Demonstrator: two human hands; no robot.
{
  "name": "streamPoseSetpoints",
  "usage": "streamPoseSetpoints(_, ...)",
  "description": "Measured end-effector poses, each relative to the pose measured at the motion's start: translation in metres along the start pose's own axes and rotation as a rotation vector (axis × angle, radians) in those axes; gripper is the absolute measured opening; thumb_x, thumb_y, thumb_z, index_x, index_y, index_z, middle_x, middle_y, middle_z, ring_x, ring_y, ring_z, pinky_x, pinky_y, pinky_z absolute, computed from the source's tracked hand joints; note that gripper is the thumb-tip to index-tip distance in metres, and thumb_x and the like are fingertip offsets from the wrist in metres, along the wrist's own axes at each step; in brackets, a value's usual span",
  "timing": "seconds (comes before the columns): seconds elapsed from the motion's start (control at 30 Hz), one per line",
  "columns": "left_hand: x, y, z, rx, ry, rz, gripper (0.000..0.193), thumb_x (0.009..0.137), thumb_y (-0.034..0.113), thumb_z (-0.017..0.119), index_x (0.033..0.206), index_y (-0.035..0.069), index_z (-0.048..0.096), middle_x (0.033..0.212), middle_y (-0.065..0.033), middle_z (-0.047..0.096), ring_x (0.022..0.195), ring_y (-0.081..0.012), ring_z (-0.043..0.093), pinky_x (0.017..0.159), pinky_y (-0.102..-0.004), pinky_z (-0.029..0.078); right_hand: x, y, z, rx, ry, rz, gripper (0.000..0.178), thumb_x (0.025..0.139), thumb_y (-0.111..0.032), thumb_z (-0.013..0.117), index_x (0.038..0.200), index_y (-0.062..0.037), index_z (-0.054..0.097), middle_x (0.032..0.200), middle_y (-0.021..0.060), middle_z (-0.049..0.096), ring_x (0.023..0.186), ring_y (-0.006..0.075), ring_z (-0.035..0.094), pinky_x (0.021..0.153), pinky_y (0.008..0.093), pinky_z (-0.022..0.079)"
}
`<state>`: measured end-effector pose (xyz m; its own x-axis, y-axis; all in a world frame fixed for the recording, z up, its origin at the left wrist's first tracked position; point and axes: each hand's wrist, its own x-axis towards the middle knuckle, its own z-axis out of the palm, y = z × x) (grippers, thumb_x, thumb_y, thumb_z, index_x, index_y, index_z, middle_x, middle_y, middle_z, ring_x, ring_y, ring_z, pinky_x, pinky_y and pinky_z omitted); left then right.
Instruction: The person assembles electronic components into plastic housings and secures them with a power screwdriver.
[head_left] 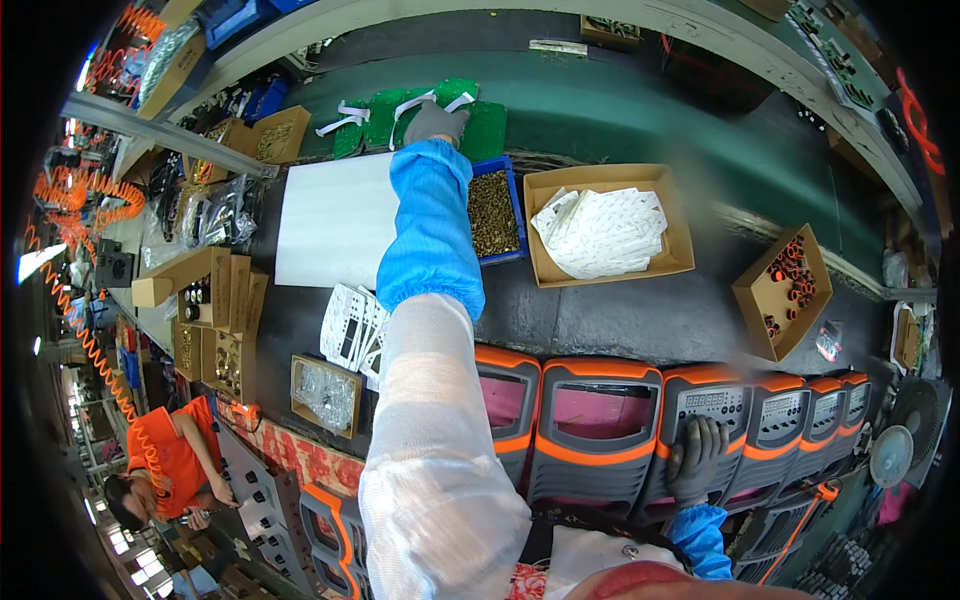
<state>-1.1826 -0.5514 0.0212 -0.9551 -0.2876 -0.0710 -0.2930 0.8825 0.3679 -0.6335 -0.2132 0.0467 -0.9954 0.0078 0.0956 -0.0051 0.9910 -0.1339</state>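
Closest to the person, a row of orange-and-grey machine housings (600,420) stands side by side along the near edge of the dark bench (640,315). The right hand (697,458), in a dark glove, lies flat with fingers spread on the front of one housing that already carries a pale control panel; it presses there rather than grasping anything.

Further in, a loose stack of white panel overlays (350,330) lies on the bench beside a small carton of clear bags (325,393). Beyond them sit a large white foam sheet (335,218), a blue bin of brass-coloured small parts (493,212), an open cardboard box of white flat sheets (603,228), and off to the right a tilted carton of orange rings (788,290).

Farthest out, the left arm in a blue sleeve stretches across to the green conveyor belt (620,110). The left hand (434,122), grey-gloved, rests atop green circuit boards (425,118) with white ribbon cables; whether its fingers have closed on a board I cannot tell.
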Motion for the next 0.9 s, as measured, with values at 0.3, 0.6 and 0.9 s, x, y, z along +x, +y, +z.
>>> streamPoseSetpoints(0.3,0.001,0.024,0.006,-0.068,0.084,0.153,0.034,0.078,0.038,0.066,0.100,0.011,0.066,0.098,-0.0150,0.067,0.093,-0.0331,0.064,0.078,-0.0441,0.049,0.003,-0.001,-0.002,-0.015,-0.019,-0.001,0.040,0.085,-0.024,0.045,0.114,0.0029,0.050,0.116,0.0201,0.052,0.114,0.0371,0.047,0.102,0.0557,0.027)
streamPoseSetpoints(0.6,-0.068,0.033,-0.083,-0.534,-0.309,0.515,0.044,0.078,0.040,0.069,0.101,0.003,0.063,0.086,-0.0121,0.067,0.072,-0.0215,0.065,0.065,-0.0332,0.051,-0.008,0.004,0.008,0.023,0.069,-0.015,0.043,0.081,-0.020,0.055,0.119,-0.0001,0.051,0.116,0.0175,0.052,0.112,0.0360,0.047,0.102,0.0529,0.029)
streamPoseSetpoints(0.9,-0.317,0.006,-0.078,-0.533,-0.810,0.943,0.041,0.083,0.039,0.065,0.102,0.003,0.064,0.071,-0.0015,0.058,0.053,-0.0071,0.052,0.049,-0.0213,0.045,0.018,-0.018,-0.026,0.567,0.278,0.230,0.055,0.087,-0.030,0.061,0.130,0.0011,0.044,0.124,0.0163,0.052,0.121,0.0295,0.045,0.101,0.0437,0.035)
